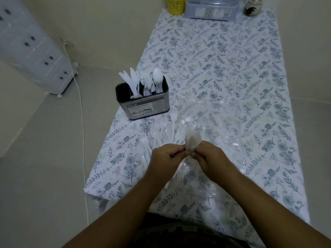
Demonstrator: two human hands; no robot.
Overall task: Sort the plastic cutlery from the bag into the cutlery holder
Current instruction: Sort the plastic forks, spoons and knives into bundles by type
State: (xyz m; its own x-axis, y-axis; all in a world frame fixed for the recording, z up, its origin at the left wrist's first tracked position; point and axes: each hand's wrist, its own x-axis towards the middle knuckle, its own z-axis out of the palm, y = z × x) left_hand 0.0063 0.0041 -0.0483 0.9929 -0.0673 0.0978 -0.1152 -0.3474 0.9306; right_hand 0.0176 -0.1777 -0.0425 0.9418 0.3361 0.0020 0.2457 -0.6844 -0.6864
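My left hand (166,155) and my right hand (211,156) meet over the floral cloth, both pinched on a clear plastic spoon (192,141) whose bowl sticks up between them. A white fork (180,176) lies just below my hands. Several white forks (161,131) are spread on the cloth ahead of my left hand. The dark cutlery holder (143,104) stands further left, with knives (131,81) in one compartment and spoons (155,81) in the other. The clear plastic bag (215,122) lies flat to the right.
The floral cloth (232,59) covers a grey floor. A yellow cup (176,5), a clear lidded box (212,9) and a small ceramic piece (253,6) stand at its far end. A white drawer unit (32,49) and a cable (82,122) are at left.
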